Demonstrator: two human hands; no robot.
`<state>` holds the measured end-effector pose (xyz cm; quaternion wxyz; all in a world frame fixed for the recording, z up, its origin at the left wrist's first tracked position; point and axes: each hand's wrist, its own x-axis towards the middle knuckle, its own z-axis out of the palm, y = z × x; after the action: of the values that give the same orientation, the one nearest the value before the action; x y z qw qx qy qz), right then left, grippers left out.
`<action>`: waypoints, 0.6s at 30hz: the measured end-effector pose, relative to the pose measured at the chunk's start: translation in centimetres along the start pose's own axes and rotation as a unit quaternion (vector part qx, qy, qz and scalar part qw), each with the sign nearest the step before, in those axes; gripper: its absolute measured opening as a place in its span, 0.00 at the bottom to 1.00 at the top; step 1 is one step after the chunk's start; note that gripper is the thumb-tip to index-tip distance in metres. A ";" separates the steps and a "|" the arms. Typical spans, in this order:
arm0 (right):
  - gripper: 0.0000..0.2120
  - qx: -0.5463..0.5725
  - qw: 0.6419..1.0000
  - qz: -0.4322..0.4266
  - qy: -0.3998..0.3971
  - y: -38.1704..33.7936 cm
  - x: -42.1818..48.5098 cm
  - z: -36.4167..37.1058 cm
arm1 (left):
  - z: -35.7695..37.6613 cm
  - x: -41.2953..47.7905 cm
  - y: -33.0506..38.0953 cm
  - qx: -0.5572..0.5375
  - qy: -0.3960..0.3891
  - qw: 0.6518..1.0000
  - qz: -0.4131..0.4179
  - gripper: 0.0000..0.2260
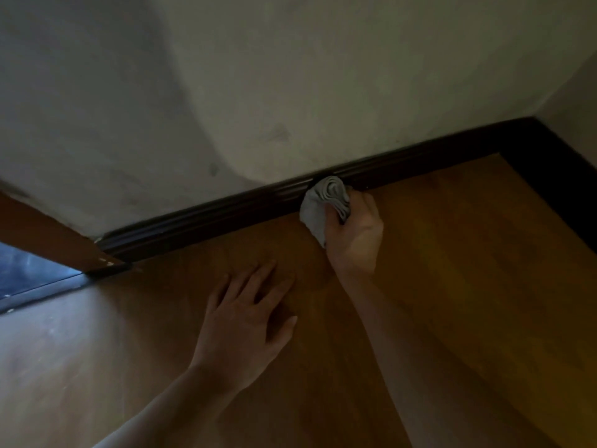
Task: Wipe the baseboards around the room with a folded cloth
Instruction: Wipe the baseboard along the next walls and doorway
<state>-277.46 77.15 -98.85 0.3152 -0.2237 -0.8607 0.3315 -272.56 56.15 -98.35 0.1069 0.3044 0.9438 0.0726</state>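
Gripping a folded cloth against the baseboard — right hand, left hand spread flat on floor.

Off-white wall w/ a few dark smudges, meets a 2nd wall at the right corner. Orange-brown wood floor below. Far left: bottom of a brown door, chipped at the corner, w/ a dark threshold strip + bluish shiny flooring beyond.

A soft grey cloth meets the glossy dark wooden baseboard above a smooth, slightly shiny wooden floor and below a matt, blotchy wall.
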 end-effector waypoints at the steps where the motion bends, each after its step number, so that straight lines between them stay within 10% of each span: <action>1: 0.09 -0.001 1.000 0.006 0.010 0.3 0.2 -0.1 | 0.0 0.0 0.0 -0.001 -0.002 1.000 -0.001 0.27; 12: 0.08 0.001 0.999 0.041 0.036 0.2 0.5 -0.5 | 0.2 0.0 0.5 -0.005 0.006 1.000 -0.007 0.27; 18: 0.11 0.032 0.994 -0.074 -0.070 -2.5 -1.6 1.0 | 0.4 0.1 0.5 0.001 0.000 1.000 -0.011 0.28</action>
<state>-277.41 74.05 -98.27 0.2850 -0.1259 -0.8835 0.3497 -272.25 56.60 -98.69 0.1077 0.2939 0.9471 0.0708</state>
